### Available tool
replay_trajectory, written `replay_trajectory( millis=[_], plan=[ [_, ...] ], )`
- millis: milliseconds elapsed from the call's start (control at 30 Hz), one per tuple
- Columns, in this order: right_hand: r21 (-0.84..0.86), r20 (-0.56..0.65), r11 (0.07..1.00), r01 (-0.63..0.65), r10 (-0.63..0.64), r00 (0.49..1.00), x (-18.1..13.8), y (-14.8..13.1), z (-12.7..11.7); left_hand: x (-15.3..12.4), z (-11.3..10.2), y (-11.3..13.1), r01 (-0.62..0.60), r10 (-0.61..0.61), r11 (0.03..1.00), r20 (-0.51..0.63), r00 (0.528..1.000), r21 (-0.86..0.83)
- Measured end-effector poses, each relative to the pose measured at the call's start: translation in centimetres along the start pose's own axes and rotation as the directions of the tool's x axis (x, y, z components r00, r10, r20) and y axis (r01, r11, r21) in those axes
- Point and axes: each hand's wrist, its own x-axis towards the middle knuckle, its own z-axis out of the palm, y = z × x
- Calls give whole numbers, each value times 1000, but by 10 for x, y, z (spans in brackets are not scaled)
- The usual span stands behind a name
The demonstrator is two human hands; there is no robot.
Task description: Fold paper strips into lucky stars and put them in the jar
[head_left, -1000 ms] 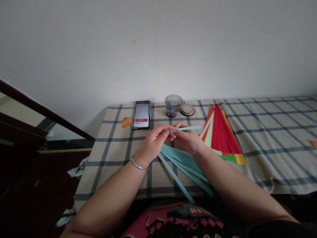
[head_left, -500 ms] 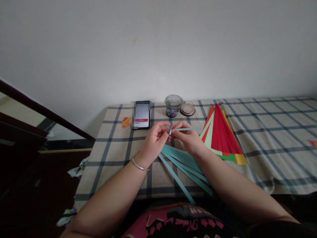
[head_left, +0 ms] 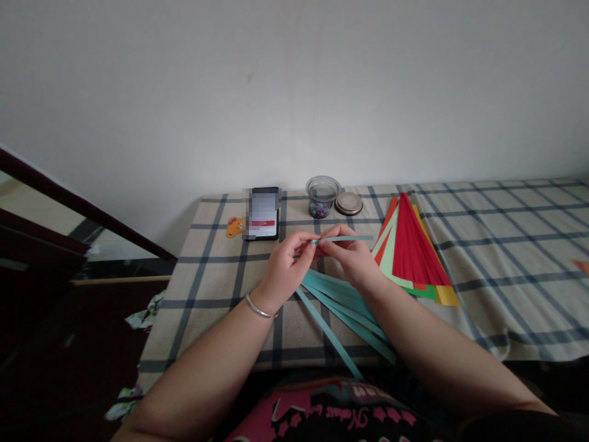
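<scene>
A light blue paper strip (head_left: 352, 237) is pinched between my two hands above the table. My left hand (head_left: 292, 258) grips its folded end with thumb and fingertips. Close beside it, my right hand (head_left: 352, 255) is closed on the same strip, whose free length sticks out to the right over the fingers. Below my hands, a fan of light blue paper strips (head_left: 343, 301) lies on the cloth, partly under my right forearm. One strip (head_left: 329, 331) lies apart from that fan, slanting toward my body.
A jar (head_left: 322, 199) with small coloured pieces stands near the wall, its lid (head_left: 349, 203) beside it. Left of it are a phone (head_left: 264, 215) and a bear-shaped sticker (head_left: 234, 227). Red, green, orange and yellow strips (head_left: 414, 252) lie fanned at right on the checked tablecloth (head_left: 202, 270).
My left fingertips have closed in on the strip's folded end, which showed more before. The free length has tilted slightly upward. Everything else on the table is unmoved.
</scene>
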Motion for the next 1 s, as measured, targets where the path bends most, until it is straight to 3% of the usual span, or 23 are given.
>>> replay_trajectory(
  millis=[100, 300, 400, 700, 1000],
  plan=[
    [26, 13, 1000, -13, 12, 1000, 0, 1, -1, 0, 1, 0, 25, -25, 999, -10, 1000, -23],
    [-87, -41, 996, 16, -20, 999, -1, -1, 0, 0, -1, -3, -27, 38, 992, -89, 995, 126],
    [-101, -47, 995, -3, -1, 999, -1, 0, 0, -1, -1, -3, -23, 33, 992, -82, 996, 121],
    [20, 7, 999, -41, 41, 999, 0, 7, -4, 1, 2, 6, 68, -65, 967, 19, 998, -246],
    [159, 142, 981, -113, 91, 986, -1, 1, -2, 5, 2, 4, 115, -98, 925, 66, 993, -363]
  ],
)
